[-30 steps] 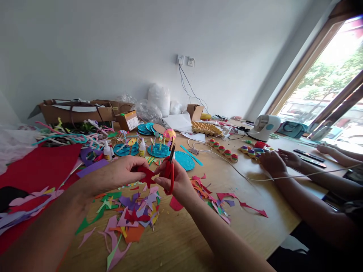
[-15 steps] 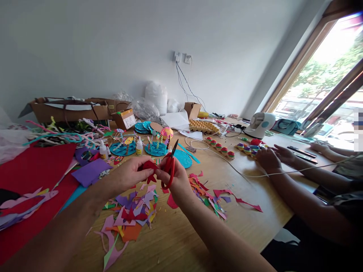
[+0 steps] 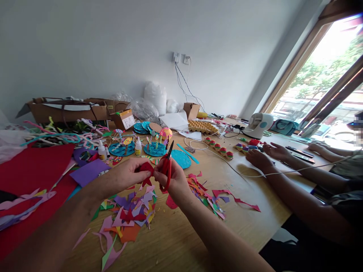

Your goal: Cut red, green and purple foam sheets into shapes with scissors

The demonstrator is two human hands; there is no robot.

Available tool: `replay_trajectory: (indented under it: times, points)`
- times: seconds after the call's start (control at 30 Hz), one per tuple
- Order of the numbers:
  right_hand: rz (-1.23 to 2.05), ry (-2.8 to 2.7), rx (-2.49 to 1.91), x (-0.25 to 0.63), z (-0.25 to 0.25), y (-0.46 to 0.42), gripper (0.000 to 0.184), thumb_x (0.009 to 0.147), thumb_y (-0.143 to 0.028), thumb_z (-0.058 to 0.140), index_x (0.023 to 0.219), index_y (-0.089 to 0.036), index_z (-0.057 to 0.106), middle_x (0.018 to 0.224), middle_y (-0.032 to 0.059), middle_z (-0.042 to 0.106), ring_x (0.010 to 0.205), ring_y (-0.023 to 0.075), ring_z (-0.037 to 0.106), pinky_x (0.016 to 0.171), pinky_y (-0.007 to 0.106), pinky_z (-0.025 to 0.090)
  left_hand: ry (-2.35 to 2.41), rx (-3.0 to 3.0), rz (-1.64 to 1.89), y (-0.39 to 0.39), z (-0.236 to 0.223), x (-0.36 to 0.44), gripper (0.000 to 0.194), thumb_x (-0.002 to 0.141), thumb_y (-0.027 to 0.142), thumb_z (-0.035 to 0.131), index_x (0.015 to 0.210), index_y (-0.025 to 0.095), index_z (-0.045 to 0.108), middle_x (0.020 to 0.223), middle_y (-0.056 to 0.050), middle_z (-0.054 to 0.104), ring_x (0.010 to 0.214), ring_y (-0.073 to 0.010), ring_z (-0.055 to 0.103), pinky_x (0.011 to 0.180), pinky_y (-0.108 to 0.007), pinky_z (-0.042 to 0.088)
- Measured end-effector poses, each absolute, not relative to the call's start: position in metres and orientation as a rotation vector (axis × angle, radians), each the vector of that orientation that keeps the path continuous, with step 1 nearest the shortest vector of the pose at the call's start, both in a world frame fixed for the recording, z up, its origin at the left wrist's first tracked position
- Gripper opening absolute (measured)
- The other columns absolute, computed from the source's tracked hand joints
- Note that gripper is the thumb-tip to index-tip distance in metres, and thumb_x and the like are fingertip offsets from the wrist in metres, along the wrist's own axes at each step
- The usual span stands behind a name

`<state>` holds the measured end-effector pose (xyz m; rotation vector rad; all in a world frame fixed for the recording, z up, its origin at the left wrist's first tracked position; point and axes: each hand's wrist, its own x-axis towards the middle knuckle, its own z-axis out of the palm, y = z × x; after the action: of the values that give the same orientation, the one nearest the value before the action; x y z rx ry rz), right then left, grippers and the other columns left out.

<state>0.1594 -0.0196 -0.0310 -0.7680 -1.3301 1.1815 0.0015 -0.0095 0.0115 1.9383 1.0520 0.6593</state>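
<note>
Between the thumb and fingers of my left hand (image 3: 132, 173) is a small red paper cutout (image 3: 146, 174) with a pointed, tail-like lower edge. My right hand (image 3: 172, 175) holds red-handled scissors (image 3: 168, 172), their dark blades pressed together and pointing up, away from the paper. The right fingertips also touch the cutout's right edge. Below both hands lies a pile of colored paper scraps (image 3: 133, 215). Another spread of scraps (image 3: 204, 194) is to the right, beside my right forearm.
Blue round bases with paper figures (image 3: 155, 148), glue bottles (image 3: 138, 146) and a plain blue disc (image 3: 181, 159) stand beyond my hands. Red paper sheets (image 3: 31, 170) cover the left. At right, a co-worker's hands (image 3: 259, 158) are near painted egg-carton pieces (image 3: 241, 147); a white cable (image 3: 255, 176) crosses the table.
The red cutout has turned a little in my fingers and shows more of its face. The co-worker's nearer hand has moved left and lower. The view has shifted slightly.
</note>
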Motion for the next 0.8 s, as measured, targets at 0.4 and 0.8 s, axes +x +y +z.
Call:
replay_trajectory:
  times: [0.4,0.8]
  points:
    - [1.197,-1.571,-0.881,0.163,-0.029,-0.025,0.026,0.079,-0.037,0.052,0.063,-0.017,0.045,0.050,-0.0038,0.048,0.048,0.0087,0.044,0.047,0.020,0.036,0.968,1.527,1.044,-0.013,0.014,0.000,0.016,0.071,0.030,0.060,0.064,0.018,0.053,0.058,0.005,0.052,0.056,-0.0098,0.046,0.056,-0.022,0.039]
    - [1.216,-1.732,-0.939,0.159,-0.033,-0.030,0.028,0.081,-0.029,0.047,0.056,-0.017,0.042,0.045,-0.0046,0.044,0.040,0.0063,0.039,0.040,0.017,0.029,0.893,1.252,1.159,-0.011,0.014,-0.002,0.010,0.072,0.027,0.062,0.074,0.017,0.060,0.067,0.002,0.065,0.061,-0.0117,0.060,0.063,-0.026,0.050]
